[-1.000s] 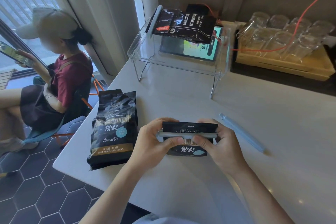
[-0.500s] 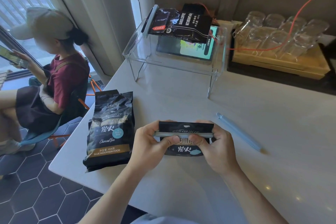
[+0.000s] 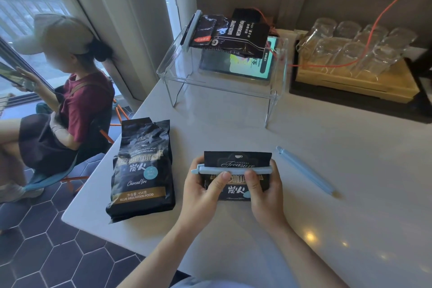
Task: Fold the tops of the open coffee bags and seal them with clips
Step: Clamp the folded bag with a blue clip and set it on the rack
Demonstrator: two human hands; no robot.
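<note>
A black coffee bag (image 3: 237, 159) with its top folded over stands in front of me on the white table (image 3: 327, 194). A light blue clip (image 3: 233, 170) runs across the fold. My left hand (image 3: 203, 190) grips the bag's left side, thumb on the clip. My right hand (image 3: 265, 190) grips its right side, thumb on the clip too. A second, larger black coffee bag (image 3: 142, 168) lies flat to the left, its top open. A spare light blue clip (image 3: 305, 170) lies on the table to the right.
A clear acrylic stand (image 3: 177, 70) at the back bears a clipped coffee bag (image 3: 233, 33) above a tablet (image 3: 247, 63). A wooden tray (image 3: 350, 82) of upturned glasses sits at the back right under an orange cable. A person sits on a chair at the left, past the table's edge.
The clip now lies fully along the fold, and more of the folded top shows above it. Both hands have stayed on the bag.
</note>
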